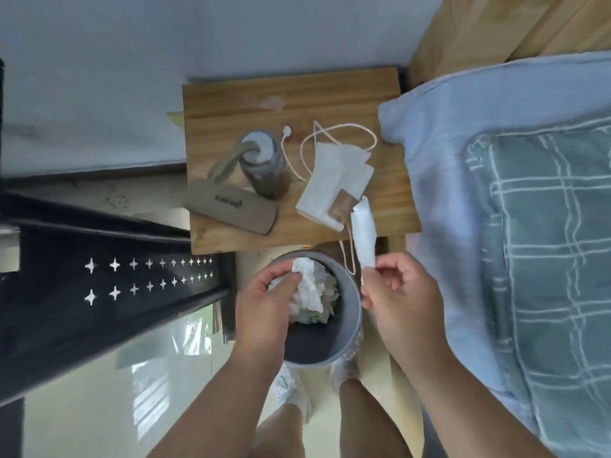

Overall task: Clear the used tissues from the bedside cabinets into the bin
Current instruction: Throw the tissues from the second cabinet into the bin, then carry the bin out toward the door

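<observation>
The bed (529, 226) fills the right side of the room, its blue sheet and green checked blanket running alongside the wooden bedside cabinet (231, 104). On the floor just in front of the cabinet stands the round grey bin (355, 312), and the person is bent right over it. The left hand (264, 299) is over the bin's mouth, fingertips pinching a crumpled tissue (307, 282) that hangs down onto the wad of tissues lying in the bin (325, 309). The right hand (403, 292) is beside the rim, fingers closed round the lower end of a twisted tissue (363, 233) whose top reaches up over the cabinet's front edge. On the cabinet top sit a bottle with a strap (264, 166), a flat taupe case (231, 209), a looping white cord (287, 130) and a flat stack of white tissues (334, 180) with a brown label. To my eye this cabinet is nearly done: I see no loose crumpled tissue left on it, and the stack looks folded and unused, though I can't be sure. What's left here is letting go of both pieces over the bin. Any other cabinet is out of sight.
</observation>
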`<state>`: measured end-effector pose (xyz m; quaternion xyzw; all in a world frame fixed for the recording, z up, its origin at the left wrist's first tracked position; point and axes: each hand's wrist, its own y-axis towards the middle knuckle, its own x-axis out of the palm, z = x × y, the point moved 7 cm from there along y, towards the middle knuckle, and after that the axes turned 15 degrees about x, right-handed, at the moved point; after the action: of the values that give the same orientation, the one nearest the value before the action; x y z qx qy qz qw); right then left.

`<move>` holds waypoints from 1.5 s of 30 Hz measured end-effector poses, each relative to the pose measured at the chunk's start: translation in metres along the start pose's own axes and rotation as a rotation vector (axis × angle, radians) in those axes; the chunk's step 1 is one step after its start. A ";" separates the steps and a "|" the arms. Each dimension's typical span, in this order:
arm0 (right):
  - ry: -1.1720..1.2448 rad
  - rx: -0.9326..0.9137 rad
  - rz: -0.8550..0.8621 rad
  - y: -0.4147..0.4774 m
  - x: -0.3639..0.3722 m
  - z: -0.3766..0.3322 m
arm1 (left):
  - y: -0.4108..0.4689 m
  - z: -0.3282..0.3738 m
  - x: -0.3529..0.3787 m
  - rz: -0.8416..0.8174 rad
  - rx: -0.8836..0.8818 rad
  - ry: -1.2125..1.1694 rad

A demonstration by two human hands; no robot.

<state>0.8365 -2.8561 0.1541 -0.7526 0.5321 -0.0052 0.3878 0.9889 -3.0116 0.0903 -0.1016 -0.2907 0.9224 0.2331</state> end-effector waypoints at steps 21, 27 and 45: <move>-0.293 0.412 -0.127 0.066 0.122 0.245 | 0.069 -0.209 -0.070 0.040 -0.269 -0.007; -0.251 0.317 0.076 0.076 0.087 0.234 | 0.074 -0.174 -0.089 0.154 0.010 0.341; -0.355 0.497 -0.116 0.079 0.062 0.243 | 0.051 -0.163 -0.109 0.001 -0.190 0.561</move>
<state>0.9024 -2.7758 -0.0876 -0.6532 0.3945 -0.0258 0.6458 1.1169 -3.0224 -0.0658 -0.3740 -0.2999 0.8272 0.2932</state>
